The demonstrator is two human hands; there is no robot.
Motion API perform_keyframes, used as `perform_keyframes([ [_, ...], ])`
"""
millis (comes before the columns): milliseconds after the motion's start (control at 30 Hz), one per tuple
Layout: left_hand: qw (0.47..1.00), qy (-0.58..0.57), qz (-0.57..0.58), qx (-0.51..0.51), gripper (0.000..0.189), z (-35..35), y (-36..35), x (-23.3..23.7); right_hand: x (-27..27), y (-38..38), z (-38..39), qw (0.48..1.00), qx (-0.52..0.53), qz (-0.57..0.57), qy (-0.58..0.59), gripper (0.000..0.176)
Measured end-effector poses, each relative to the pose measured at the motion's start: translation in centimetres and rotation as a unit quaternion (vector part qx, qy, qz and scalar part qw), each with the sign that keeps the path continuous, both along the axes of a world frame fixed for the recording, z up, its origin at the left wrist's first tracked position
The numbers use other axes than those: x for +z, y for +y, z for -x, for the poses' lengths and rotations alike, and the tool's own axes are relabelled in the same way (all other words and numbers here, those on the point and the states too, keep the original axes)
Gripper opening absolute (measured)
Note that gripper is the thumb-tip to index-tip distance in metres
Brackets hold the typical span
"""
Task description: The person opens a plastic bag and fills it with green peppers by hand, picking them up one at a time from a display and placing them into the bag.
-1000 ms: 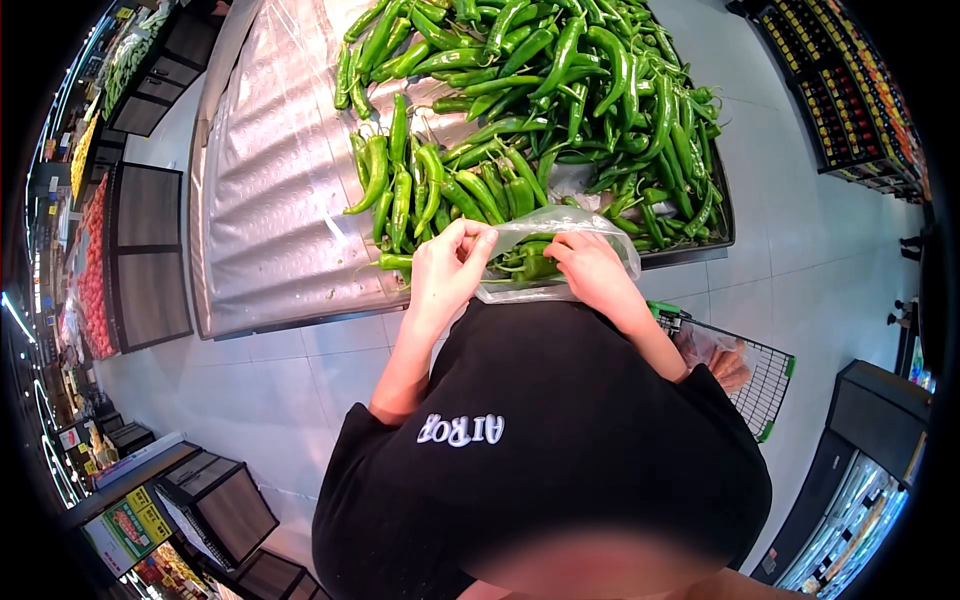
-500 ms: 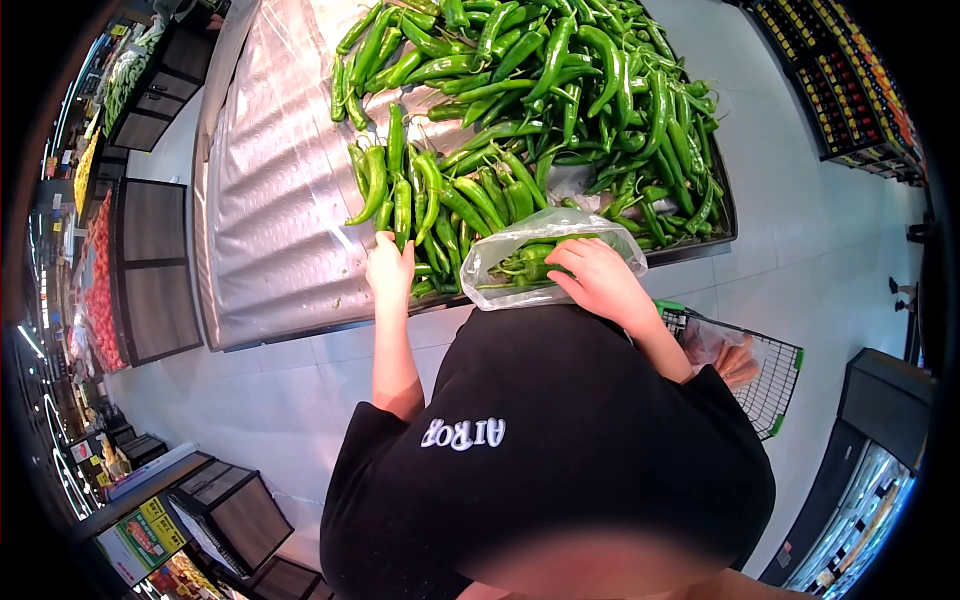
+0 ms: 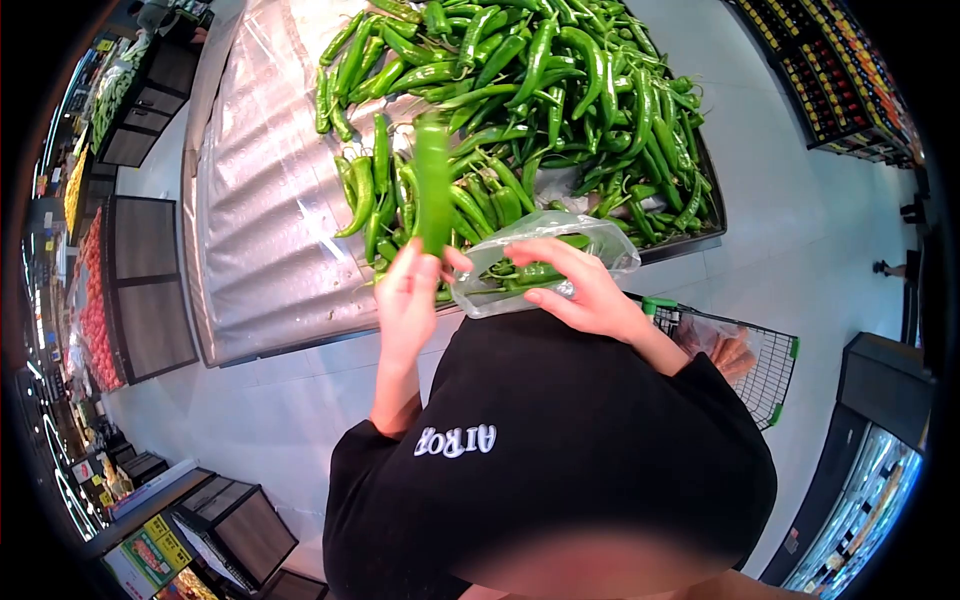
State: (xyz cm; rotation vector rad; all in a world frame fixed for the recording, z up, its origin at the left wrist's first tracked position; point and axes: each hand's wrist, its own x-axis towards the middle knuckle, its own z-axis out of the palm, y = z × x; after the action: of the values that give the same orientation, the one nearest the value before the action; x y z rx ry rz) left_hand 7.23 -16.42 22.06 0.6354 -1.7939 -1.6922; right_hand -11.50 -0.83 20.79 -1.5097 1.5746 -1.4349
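My left hand point(image 3: 408, 295) holds a long green pepper point(image 3: 432, 185) by its lower end, upright and blurred by motion, just left of the clear plastic bag point(image 3: 478, 290). Several green peppers lie inside the bag, whose mouth is spread at the front edge of the display. Over the bag's right side is my right hand point(image 3: 580, 290), thumb and fingers apart. Its fingertips are at the bag's opening. A large pile of green peppers point(image 3: 600, 90) covers the right and back of the display.
The ribbed metallic display surface point(image 3: 270, 220) lies to the left. A shopping cart point(image 3: 775, 375) holding a bag of orange-brown items stands at the right. Shelves of bottles point(image 3: 835, 80) are at the upper right, and produce bins point(image 3: 145, 290) at the left.
My left hand has lifted a pepper from the pile and moved right, near the bag. My right hand has opened wider over the bag's mouth. The view has shifted slightly.
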Motion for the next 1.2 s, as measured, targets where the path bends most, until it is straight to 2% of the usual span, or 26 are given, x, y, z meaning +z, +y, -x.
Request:
perform_keyframes([
  [33,0.996,0.000,-0.048,-0.072,0.034,0.6,1.2,0.0,0.1,0.0,0.0,1.000,0.002,0.002,-0.020,0.045],
  [67,0.988,-0.013,-0.071,-0.135,0.034,1.4,2.1,-0.1,0.1,0.1,-0.1,0.994,0.000,-0.019,-0.106,0.043],
  [133,0.965,-0.123,0.124,-0.197,0.033,2.3,2.9,-0.9,-0.3,0.4,-0.3,0.960,-0.006,-0.055,-0.275,0.038],
  [167,0.941,-0.122,0.264,-0.174,0.030,2.5,2.9,-1.7,-1.1,0.2,-0.1,0.973,-0.007,0.007,-0.231,0.034],
  [267,0.922,-0.039,0.374,-0.094,0.029,3.3,1.8,-1.3,-1.9,0.9,0.4,0.995,-0.030,0.029,-0.090,0.030],
  [300,0.929,-0.039,0.357,-0.088,0.031,3.1,1.6,-0.6,-2.3,1.0,0.2,0.996,-0.062,0.027,-0.051,0.031],
  [400,0.944,-0.012,0.327,-0.049,0.035,2.8,1.8,1.8,-3.0,0.5,1.0,0.990,-0.028,0.093,0.100,0.036],
  [467,0.933,0.033,0.351,-0.073,0.039,3.2,1.8,2.5,-3.4,0.6,0.4,0.991,-0.018,0.060,0.118,0.039],
  [567,0.942,0.042,0.317,-0.105,0.043,3.2,2.0,1.6,-3.7,0.7,-0.3,0.995,0.025,-0.002,0.101,0.033],
  [733,0.963,0.001,0.247,-0.105,0.045,2.4,2.3,1.3,-3.4,0.6,-0.1,0.995,0.025,0.014,0.092,0.030],
  [800,0.994,0.057,0.092,-0.027,0.045,2.1,2.4,-0.6,-2.6,0.9,0.1,0.998,0.000,0.015,0.064,0.032],
  [833,0.993,0.114,-0.005,-0.012,0.050,2.2,2.4,-0.6,-1.8,1.2,0.2,0.999,-0.017,0.006,0.030,0.033],
  [867,0.991,0.114,-0.067,-0.001,0.047,1.9,2.0,-0.1,-1.0,1.6,0.5,0.999,-0.035,-0.004,-0.003,0.035],
  [933,0.973,0.156,-0.159,0.056,0.042,1.2,1.0,-1.5,-0.2,2.1,1.2,0.995,-0.087,0.038,0.019,0.036],
  [967,0.963,0.179,-0.197,0.050,0.039,0.9,0.7,-1.8,-0.3,2.3,1.6,0.993,-0.094,0.064,0.040,0.036],
  [1100,0.949,0.171,-0.262,0.036,0.043,0.5,0.7,-2.9,0.2,2.4,1.7,0.987,-0.107,0.097,0.064,0.034],
  [1200,0.942,0.188,-0.277,0.015,0.043,0.6,1.1,-2.8,0.0,2.4,1.7,0.985,-0.130,0.064,0.089,0.029],
])
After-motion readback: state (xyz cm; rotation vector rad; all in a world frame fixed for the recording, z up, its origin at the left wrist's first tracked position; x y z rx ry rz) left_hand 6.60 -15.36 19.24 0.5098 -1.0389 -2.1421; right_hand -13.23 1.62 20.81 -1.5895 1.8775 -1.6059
